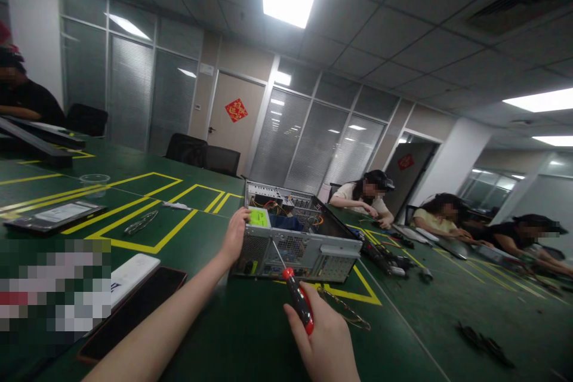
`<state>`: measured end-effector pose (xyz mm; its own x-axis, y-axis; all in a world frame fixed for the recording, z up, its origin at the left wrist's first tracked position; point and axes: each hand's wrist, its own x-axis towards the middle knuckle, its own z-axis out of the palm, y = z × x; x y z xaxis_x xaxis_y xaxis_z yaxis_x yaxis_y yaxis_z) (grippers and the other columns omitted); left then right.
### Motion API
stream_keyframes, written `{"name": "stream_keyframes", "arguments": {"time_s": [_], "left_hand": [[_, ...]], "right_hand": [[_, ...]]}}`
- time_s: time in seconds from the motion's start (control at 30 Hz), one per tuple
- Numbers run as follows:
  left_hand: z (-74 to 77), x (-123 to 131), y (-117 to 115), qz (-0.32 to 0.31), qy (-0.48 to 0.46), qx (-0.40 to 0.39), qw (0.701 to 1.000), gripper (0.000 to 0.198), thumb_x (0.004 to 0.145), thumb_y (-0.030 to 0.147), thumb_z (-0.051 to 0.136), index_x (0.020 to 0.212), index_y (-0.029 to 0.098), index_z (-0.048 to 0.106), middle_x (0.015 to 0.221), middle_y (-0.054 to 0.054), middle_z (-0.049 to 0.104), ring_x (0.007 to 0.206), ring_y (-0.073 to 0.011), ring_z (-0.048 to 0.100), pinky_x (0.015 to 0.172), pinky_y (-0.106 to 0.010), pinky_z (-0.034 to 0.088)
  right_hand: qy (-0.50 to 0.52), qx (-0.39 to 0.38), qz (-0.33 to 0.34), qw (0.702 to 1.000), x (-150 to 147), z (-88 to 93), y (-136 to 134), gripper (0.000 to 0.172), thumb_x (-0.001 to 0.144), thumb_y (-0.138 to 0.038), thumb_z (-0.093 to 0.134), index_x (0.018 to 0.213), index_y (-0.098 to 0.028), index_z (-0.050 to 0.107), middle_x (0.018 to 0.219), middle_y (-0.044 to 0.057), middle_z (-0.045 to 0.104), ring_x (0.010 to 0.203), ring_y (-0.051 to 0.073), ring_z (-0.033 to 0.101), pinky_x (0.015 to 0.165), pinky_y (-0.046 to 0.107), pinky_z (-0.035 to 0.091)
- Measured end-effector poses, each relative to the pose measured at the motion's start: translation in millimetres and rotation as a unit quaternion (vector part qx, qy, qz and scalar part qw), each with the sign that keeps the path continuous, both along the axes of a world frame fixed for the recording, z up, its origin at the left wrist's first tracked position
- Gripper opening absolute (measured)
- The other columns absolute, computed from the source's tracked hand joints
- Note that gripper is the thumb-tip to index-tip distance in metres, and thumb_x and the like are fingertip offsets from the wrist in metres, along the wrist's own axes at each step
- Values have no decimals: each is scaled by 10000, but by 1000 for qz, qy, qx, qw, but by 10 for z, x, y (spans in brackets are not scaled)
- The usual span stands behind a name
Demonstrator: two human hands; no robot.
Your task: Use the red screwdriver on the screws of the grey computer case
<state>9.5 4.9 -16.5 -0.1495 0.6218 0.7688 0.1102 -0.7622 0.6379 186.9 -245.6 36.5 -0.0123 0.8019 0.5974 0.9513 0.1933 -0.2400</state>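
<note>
Red-black screwdriver (301, 305) at the back panel of the PC case (308, 250)

Our R hand (324, 334) has its fingers wrapped round the handle, thumb along the near side, shaft angled up & away; prob. held so b/c it lines the tip up w/ the panel & keeps the palm behind it. Tip looks to be at the panel's upper L part; can't tell if it's seated in a screw. Our L hand (235, 236) has its fingers bent over the case's L corner, nr the yellow-green label (258, 217); can't tell if they pinch or just press. We'd guess it's there to stop the case sliding under the push.

Case itself sits on the green table (224, 325) straight ahead of us, panel our way & top uncovered, so the orange wires (319, 221) inside are reachable. Yellow tape (360, 298) shows at its near R corner, prob. marking a work spot. Thin cable (355, 314) lies just beyond our R hand.

On the L, a dark phone (134, 313) lies flat nr our forearm, w/ a white box (132, 274) just beside it, both prob. parked out of the tool's way. Further L: hard drive (56, 215), then clear cup (95, 185) behind it. R of the case, a cable heap (389, 259); past that, a co-worker (351, 194) leans on the table.
</note>
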Motion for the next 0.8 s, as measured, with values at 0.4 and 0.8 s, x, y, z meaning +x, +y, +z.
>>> {"name": "stream_keyframes", "arguments": {"time_s": [0.4,0.8], "left_hand": [[4,-13,-20,4,12,-9,1000,526,1007,599,235,964,239,616,1235,-97,679,1347,-247,529,1192,-477,378],[21,-13,-28,6,16,-2,1000,512,1016,565,244,961,231,628,1245,-103,675,1321,-248,547,1172,-478,402]], "right_hand": [[31,14,8,999,0,90,-43,182,953,-325,534,1082,-235,626,1096,102,677,893,232,733,756,320,599],[0,38,114,993,-70,-108,8,310,884,-149,499,1155,-225,628,1255,139,609,945,220,713,846,344,613]]}}
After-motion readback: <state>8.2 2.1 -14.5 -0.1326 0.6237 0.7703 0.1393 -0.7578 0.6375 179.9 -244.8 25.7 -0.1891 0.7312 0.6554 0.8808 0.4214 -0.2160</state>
